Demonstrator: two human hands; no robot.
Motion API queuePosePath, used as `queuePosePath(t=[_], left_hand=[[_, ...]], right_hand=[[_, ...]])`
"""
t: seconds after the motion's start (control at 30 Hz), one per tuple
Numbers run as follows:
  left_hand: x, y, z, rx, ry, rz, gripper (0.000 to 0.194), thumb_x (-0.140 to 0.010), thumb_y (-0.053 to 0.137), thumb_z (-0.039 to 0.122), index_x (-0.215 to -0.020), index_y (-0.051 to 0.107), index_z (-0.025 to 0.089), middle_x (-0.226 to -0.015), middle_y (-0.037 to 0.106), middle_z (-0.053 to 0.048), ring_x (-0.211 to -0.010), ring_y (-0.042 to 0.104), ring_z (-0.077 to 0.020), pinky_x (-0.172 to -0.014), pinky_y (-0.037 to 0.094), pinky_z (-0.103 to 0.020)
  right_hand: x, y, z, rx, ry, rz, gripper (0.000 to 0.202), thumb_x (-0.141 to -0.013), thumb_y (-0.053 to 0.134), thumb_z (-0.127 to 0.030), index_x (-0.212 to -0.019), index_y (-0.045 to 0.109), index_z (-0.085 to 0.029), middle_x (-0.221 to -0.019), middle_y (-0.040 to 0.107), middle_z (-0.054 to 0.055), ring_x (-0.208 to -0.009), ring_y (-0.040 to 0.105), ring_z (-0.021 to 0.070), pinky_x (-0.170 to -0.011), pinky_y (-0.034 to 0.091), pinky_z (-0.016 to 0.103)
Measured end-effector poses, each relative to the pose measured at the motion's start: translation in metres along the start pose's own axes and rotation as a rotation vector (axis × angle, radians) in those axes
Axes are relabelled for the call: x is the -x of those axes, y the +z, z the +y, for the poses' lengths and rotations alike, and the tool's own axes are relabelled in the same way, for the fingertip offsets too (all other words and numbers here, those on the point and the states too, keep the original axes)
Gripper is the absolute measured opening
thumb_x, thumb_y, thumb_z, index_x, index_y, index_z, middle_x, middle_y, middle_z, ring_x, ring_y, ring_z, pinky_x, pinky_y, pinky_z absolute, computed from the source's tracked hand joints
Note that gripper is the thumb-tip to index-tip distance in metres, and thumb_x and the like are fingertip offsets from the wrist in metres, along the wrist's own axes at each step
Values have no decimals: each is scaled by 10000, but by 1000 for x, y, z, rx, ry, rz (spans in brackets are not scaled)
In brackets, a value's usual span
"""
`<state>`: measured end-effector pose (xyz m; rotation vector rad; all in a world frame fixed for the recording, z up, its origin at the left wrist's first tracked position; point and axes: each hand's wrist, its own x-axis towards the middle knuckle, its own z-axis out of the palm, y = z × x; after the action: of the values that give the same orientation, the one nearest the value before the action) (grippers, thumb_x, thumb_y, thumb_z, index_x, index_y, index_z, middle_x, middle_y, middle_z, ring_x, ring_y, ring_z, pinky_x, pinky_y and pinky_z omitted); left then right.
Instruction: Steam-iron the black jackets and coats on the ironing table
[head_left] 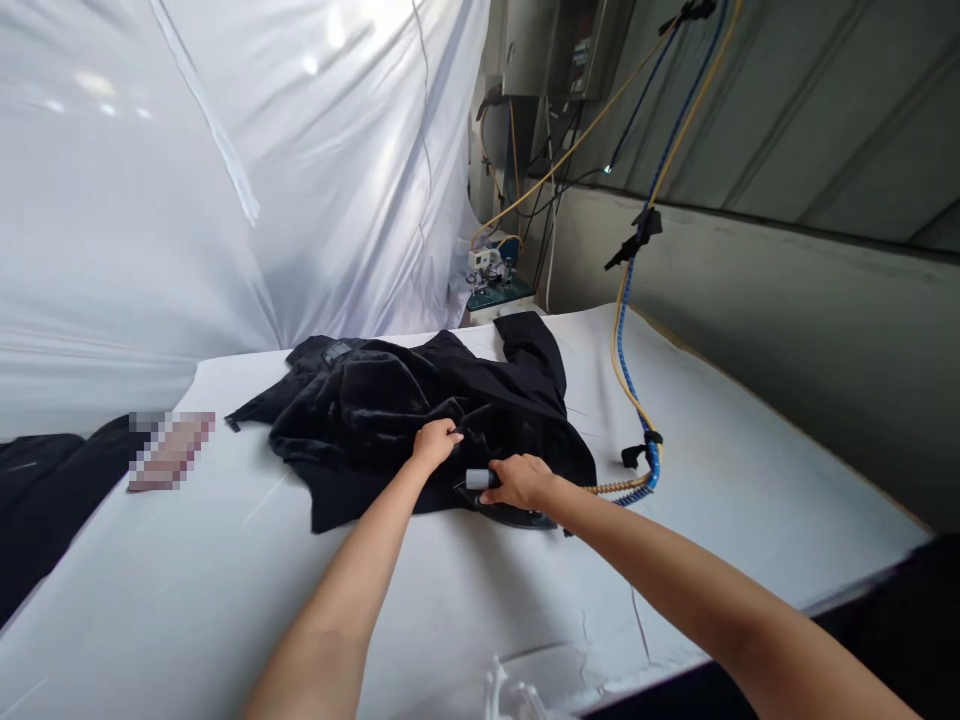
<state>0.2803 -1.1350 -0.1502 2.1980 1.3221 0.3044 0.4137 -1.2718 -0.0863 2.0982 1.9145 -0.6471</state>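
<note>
A black garment [390, 390] lies rumpled across the white-covered table [247, 590]. My left hand [436, 443] is closed on a fold of it near its middle. Just to the right, my right hand [523, 480] grips the handle of a steam iron [514, 515]. The iron rests at the garment's near edge, and its pointed tip faces left. Much of its body is dark and partly hidden under my fingers. A blue hose and a yellow cable [651, 470] run from its rear.
The hose and cable hang from above on the right, tied with black strips. More dark fabric [45, 510] lies at the left, beside a blurred-out pinkish item [176, 455]. A white sheet [225, 200] hangs behind. A sewing machine [487, 270] stands beyond the table.
</note>
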Motion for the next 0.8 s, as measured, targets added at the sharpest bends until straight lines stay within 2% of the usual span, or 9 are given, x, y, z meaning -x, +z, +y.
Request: queuePosePath(t=[0.1,0.23,0.4,0.47,0.57,0.7,0.8], left_hand=[[-2,2,0,49,34,33,109,-722,576,301,-676,585,203,-648,572,40,-623,498,-102,-579,323,-205],[-8,-3,4,34,28,-44,120,-701,598,323,-674,602,206,-637,575,39,-618,497,-105,-579,330,-208],[-11,-12,7,3,16,-102,148,-691,605,333,-624,597,201,-621,579,32,-614,505,-108,-591,342,-215],[-9,-13,6,-12,6,-105,146,-707,587,319,-623,589,200,-633,582,26,-630,512,-113,-603,348,-219],[-5,-14,3,-30,-18,-107,144,-726,559,307,-633,580,199,-655,590,17,-654,526,-120,-615,358,-224],[-3,-12,5,-45,-58,-105,130,-738,540,301,-663,577,201,-705,617,1,-697,555,-139,-627,375,-234],[-5,-8,16,-38,-77,-91,121,-738,549,317,-776,592,210,-819,647,-16,-770,582,-154,-660,395,-239]], right_hand=[[1,0,-3,18,-31,-32,567,-647,504,-665,-1016,616,-248,-920,663,82,-895,605,278,-724,435,347],[-1,-3,-4,30,-57,-38,528,-642,519,-650,-972,625,-252,-881,666,73,-877,610,282,-711,440,350],[-6,1,-15,-18,11,27,559,-661,476,-674,-1003,607,-252,-925,662,73,-895,607,283,-713,444,351],[-4,5,-12,-52,35,37,558,-664,467,-684,-1000,604,-260,-934,662,66,-906,605,275,-721,442,345],[5,9,12,-98,125,24,564,-657,478,-687,-1016,597,-269,-968,658,70,-927,598,273,-724,436,344],[25,7,69,-123,264,34,565,-667,483,-658,-1049,585,-255,-990,649,84,-941,586,291,-722,428,357],[37,5,111,-124,366,56,556,-666,492,-642,-1052,587,-254,-994,644,88,-938,580,308,-725,420,374]])
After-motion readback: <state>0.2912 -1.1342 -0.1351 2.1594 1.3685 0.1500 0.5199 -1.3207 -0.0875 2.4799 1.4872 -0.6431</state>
